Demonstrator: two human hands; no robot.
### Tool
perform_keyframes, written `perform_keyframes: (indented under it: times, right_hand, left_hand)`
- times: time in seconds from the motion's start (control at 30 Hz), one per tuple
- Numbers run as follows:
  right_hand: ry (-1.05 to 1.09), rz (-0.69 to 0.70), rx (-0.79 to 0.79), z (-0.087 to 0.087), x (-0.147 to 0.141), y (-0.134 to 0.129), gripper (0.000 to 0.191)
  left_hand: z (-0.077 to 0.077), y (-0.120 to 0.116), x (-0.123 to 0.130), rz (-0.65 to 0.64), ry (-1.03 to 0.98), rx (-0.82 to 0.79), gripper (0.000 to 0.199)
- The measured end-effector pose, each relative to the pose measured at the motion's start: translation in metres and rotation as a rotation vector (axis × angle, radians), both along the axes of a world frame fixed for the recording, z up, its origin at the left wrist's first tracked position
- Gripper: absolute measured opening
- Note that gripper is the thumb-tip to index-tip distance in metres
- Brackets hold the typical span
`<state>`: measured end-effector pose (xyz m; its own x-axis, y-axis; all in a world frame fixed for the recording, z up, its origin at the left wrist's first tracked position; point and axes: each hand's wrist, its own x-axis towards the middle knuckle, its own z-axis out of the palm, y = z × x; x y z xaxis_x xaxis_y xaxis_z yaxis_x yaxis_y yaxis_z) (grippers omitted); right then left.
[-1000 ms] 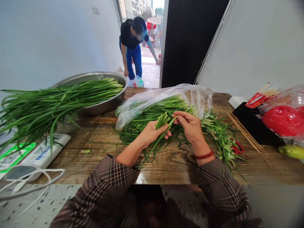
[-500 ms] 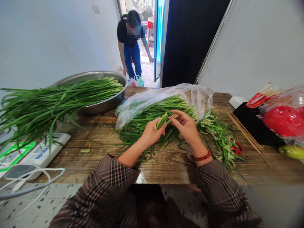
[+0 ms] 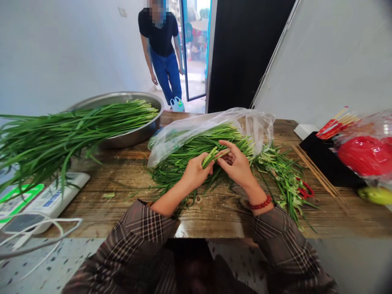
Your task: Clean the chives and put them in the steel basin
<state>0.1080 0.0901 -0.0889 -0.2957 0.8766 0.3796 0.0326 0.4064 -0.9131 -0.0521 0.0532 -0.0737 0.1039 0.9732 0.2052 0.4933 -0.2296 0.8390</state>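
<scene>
My left hand (image 3: pixel 196 170) is closed around a small bunch of garlic chives (image 3: pixel 210 157), its pale cut ends showing above the thumb. Close beside it, my right hand (image 3: pixel 238 165) pinches a chive stalk at the ends of that bunch, index finger raised. Under both hands lies a larger pile of garlic chives (image 3: pixel 171 165), partly covered by a clear plastic bag (image 3: pixel 176 141). Right of my right hand is a loose heap of pale and green chive scraps (image 3: pixel 283 173). Red handles, seemingly of scissors (image 3: pixel 306 190), show at its edge.
At the left a metal basin (image 3: pixel 133 140) holds long chives (image 3: pixel 92 121) that hang over its rim. A white device (image 3: pixel 61 200) with cables sits below them. Thin sticks (image 3: pixel 321 179) and a black box (image 3: pixel 330 161) lie at right. A person (image 3: pixel 163 49) stands by the glass door.
My right hand has shifted slightly left and lower against the bunch. The left hand has barely moved. The person at the door has straightened up, and the door has swung further closed.
</scene>
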Motion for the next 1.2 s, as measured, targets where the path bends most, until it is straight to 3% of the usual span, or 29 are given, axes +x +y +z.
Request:
perform_keyframes:
  times: [0.67,1.2]
  right_hand:
    - [-0.141,-0.143,0.098,0.000,-0.004,-0.006,0.046]
    - [-0.183,-0.134,0.137,0.000,-0.005,-0.007,0.048]
  left_hand:
    - [-0.016,0.006,0.001,0.020,0.112,0.118,0.011]
    - [-0.020,0.006,0.000,0.026,0.171,0.119,0.012]
